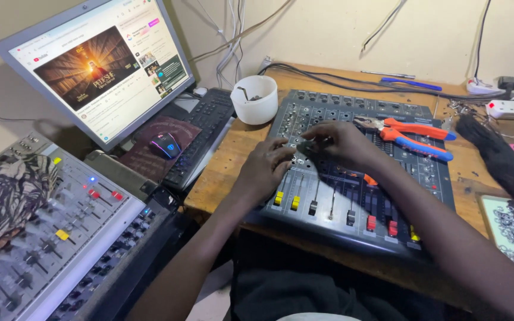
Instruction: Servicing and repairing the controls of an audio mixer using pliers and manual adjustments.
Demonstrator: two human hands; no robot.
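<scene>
Grey audio mixer point(352, 178) with rows of knobs and coloured sliders lies flat on the wooden counter point(233, 154), straight in front of me, and everything else I place from it. My left hand point(266, 169) rests on its near-left part, fingers curled down onto the panel just above the yellow slider caps point(287, 201). My right hand point(340, 142) sits over its middle, fingertips pinched together on something small and dark; I cannot tell whether it is a knob or a loose part. Both hands are touching the mixer, close together, nearly meeting.

On the mixer's far-right corner lie orange-and-blue-handled pliers point(408, 132), resting on the knobs. Just beyond its far-left corner stands a white plastic cup point(256, 100) with small metal bits inside. Left of the mixer are a black keyboard point(200, 134), a black mouse point(166, 145) on a brown pad, and a tilted monitor point(99, 65). A second, larger mixing desk point(55, 238) sits well to the left, nearer me.

I judge the main risk is the tiny piece slipping from my pinch and dropping among the sliders or off the counter edge. My right forearm could also nudge the pliers, which might slide across and scrape the knobs.
</scene>
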